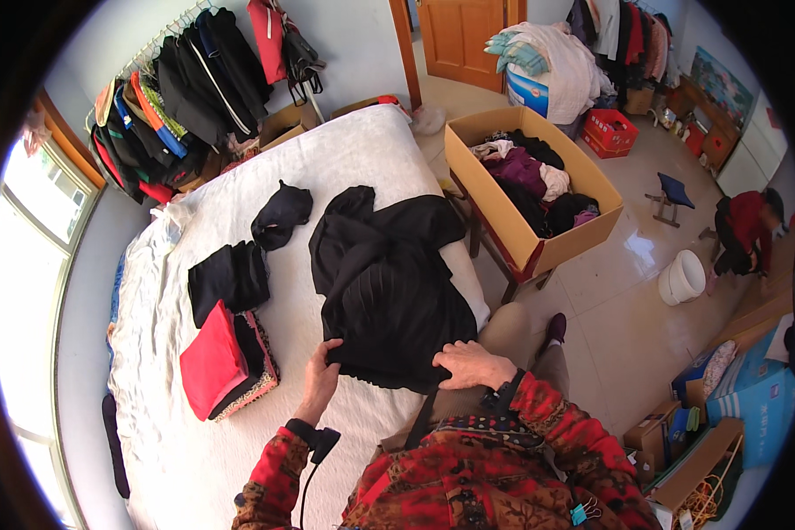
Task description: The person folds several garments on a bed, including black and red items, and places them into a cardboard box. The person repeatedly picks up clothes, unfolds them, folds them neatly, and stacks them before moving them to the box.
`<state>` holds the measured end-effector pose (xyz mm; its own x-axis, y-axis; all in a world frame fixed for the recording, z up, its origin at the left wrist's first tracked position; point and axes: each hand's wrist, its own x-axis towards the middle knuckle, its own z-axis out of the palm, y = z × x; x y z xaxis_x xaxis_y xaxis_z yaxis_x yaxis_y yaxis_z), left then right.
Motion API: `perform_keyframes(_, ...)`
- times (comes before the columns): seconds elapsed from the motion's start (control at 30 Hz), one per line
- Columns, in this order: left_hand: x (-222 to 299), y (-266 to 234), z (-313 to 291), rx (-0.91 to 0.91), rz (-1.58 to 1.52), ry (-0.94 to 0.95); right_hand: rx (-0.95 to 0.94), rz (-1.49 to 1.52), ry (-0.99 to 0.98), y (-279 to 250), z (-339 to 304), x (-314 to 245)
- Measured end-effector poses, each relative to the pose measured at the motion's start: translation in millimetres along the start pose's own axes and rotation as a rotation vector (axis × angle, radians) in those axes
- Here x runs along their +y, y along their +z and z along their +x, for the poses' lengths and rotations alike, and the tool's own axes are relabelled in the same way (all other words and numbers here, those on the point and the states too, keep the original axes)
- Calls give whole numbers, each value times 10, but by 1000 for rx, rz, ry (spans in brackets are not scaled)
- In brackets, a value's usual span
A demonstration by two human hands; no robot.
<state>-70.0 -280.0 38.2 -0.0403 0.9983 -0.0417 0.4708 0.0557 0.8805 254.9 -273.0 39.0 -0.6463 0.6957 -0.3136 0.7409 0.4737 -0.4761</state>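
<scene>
A black long-sleeved top (pixel 393 287) lies spread on the white bed cover (pixel 327 459), its sleeves toward the far side. My left hand (pixel 321 382) grips the near left corner of its hem, thumb over the cloth. At the near right corner, my right hand (pixel 471 364) is closed on the same hem, the fingers curled under. To the left sit a folded stack topped by a red garment (pixel 214 362) and a folded black garment (pixel 228 278). Beyond them lies a crumpled black piece of clothing (pixel 282 215).
An open cardboard box (pixel 468 146) of mixed clothes stands right of the bed on a low support. Hung clothes (pixel 208 79) line the far left wall. A person (pixel 746 230) crouches at far right, near a white bucket (pixel 682 277). Boxes (pixel 751 406) crowd the lower right.
</scene>
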Motion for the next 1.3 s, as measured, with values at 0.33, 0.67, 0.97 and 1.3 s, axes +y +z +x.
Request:
perform_keyframes(0.33,529,-142,275,-56,-53,102,301,205,6,-29,23,130)
perform_keyframes(0.67,2597,-659,1024,-99,532,940,1112,432,-30,-2284,-850,108)
perform_keyframes(0.97,4364,-674,1325,258,838,1373,1373,533,-193,-3767,-1735,-224)
perform_keyframes(1.3,5833,-748,1441,407,452,1331,1642,205,-131,-4470,-2729,-558)
